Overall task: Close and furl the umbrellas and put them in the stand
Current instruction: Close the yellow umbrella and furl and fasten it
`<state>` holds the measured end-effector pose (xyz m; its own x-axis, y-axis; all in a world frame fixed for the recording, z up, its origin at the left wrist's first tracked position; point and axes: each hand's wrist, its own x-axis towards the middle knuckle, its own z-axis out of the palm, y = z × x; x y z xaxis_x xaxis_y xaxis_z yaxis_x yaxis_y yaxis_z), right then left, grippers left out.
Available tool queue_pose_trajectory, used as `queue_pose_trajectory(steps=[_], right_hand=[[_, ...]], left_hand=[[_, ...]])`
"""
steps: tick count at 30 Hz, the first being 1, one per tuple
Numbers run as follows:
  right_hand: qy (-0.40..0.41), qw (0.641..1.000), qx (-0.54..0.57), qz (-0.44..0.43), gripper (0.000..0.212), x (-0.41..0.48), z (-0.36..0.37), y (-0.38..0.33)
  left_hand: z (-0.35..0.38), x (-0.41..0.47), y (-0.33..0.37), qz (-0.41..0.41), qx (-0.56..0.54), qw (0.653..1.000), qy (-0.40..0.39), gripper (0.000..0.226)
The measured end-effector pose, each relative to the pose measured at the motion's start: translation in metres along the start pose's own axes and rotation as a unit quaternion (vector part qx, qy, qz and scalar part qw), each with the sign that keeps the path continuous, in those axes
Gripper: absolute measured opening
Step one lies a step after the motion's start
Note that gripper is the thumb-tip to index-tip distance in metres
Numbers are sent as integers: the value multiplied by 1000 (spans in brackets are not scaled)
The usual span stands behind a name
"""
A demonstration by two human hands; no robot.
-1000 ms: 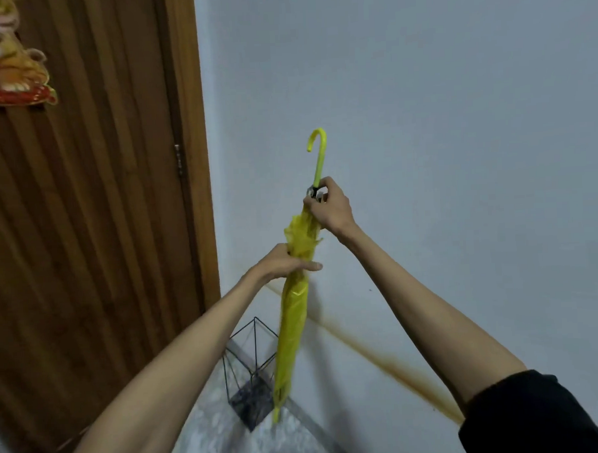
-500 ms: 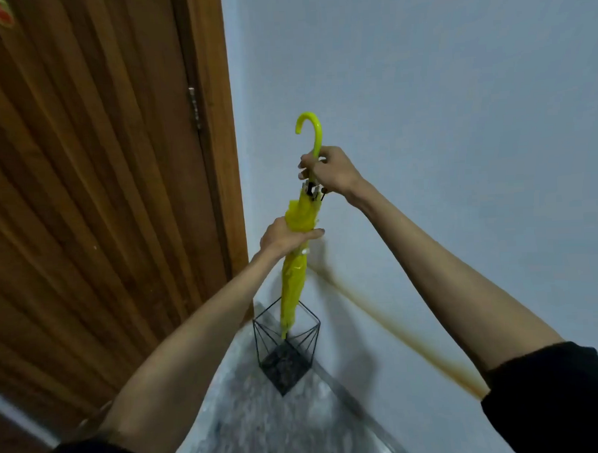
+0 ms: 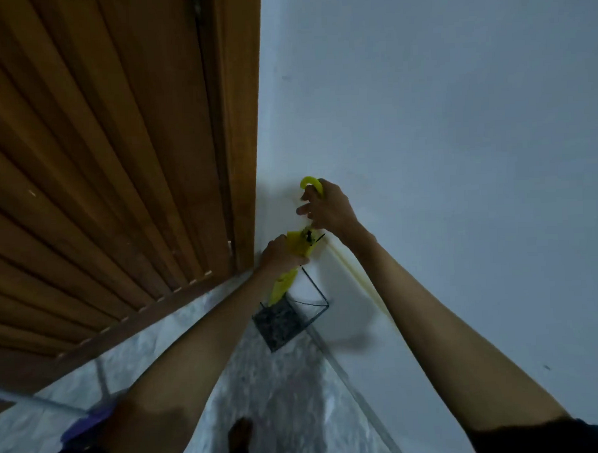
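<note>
Furled yellow umbrella stands nearly upright, tip down inside the black wire stand. Stand sits on the marbled floor against the white wall, just beside the wooden door. Left hand: fingers wrapped around the gathered canopy below its top. Right hand: on the curved yellow handle, fingers loosely curled, some spread; firmness of grip cannot be told.

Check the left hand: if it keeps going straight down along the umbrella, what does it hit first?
Likely the wire stand's rim. The left hand is closed around the furled yellow umbrella just above it, and the umbrella's lower end already sits inside. Depth is unclear from this single view.
</note>
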<state>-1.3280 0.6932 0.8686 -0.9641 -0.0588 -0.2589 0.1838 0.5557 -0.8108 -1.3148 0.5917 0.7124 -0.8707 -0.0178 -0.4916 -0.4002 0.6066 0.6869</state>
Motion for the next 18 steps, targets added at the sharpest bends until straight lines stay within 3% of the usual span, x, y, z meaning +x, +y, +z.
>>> queue_pose_trajectory(steps=[2,5,8,12,18], right_hand=[[-10,1000,-23,-5,17,17,17,24],[-21,998,-66,-11,16,42,44,62],[-48,995,-80,24,17,65,70,104],[-56,994,-54,82,9,86,93,151],[-55,987,-9,150,21,114,118,205]], left_hand=[[14,14,-15,-21,-25,999,-14,96],[34,43,-38,-36,-49,997,-40,75],[57,73,-68,-37,-20,997,-59,79],[69,81,-78,-1,22,995,-100,37],[99,116,-114,2,45,989,-140,33]])
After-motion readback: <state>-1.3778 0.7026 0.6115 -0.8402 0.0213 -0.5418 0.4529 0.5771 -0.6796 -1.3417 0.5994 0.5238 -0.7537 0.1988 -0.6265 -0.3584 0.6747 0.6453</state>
